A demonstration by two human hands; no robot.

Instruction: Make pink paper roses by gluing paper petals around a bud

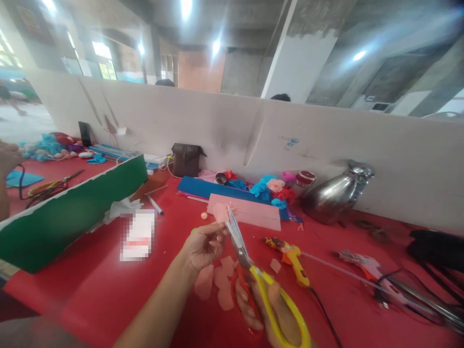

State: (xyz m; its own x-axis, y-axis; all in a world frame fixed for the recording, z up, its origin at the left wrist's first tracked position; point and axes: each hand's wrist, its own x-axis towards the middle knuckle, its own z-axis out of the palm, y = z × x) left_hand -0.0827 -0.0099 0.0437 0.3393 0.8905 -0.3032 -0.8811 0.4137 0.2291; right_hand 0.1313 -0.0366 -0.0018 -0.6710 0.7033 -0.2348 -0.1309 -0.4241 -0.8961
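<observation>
My left hand (pixel 205 246) pinches a small pink paper piece (pixel 220 211) near the middle of the view. My right hand (pixel 250 299) has its fingers through the handles of a pair of scissors (pixel 242 252), one handle red and one yellow. The blades point up and lie right beside the paper at my left fingertips. Several cut pink paper petals (pixel 223 285) lie on the red table below and between my hands. Behind the paper lies a flat pink sheet (pixel 253 212), partly over a blue sheet (pixel 203 187).
A yellow glue gun (pixel 290 256) and a pink-white glue gun (pixel 366 268) lie at right with cords. A metal jug (pixel 335 193) leans by the wall. Crepe flowers (pixel 275 188) sit at the back. A green divider (pixel 79 212) stands at left, with another person's hand (pixel 7 159) beyond.
</observation>
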